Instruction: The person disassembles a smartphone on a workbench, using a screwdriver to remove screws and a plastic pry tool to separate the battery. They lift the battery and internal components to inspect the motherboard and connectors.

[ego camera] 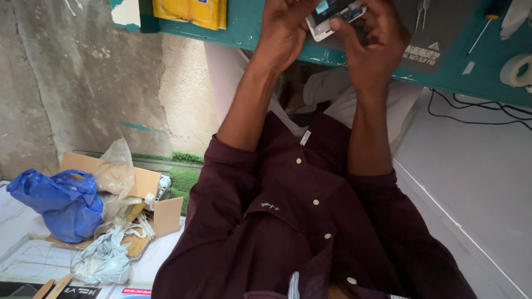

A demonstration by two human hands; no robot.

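Note:
Both my hands are raised at the top of the head view, over the edge of a teal workbench (249, 27). Together they hold a small white phone-like device (332, 14) with its inner parts showing. My left hand (285, 30) grips its left side, fingers curled over it. My right hand (371, 41) wraps its right side, thumb pressed on the device's lower edge. My dark maroon shirt sleeves and buttoned front fill the lower middle of the view.
A grey mat (438, 33) lies on the bench with tweezers (423, 12), a screwdriver (483, 25) and a tape roll (516, 69). Black cables (476, 113) hang at right. On the floor at left are a cardboard box (138, 185), a blue plastic bag (61, 202) and crumpled wrapping (108, 257).

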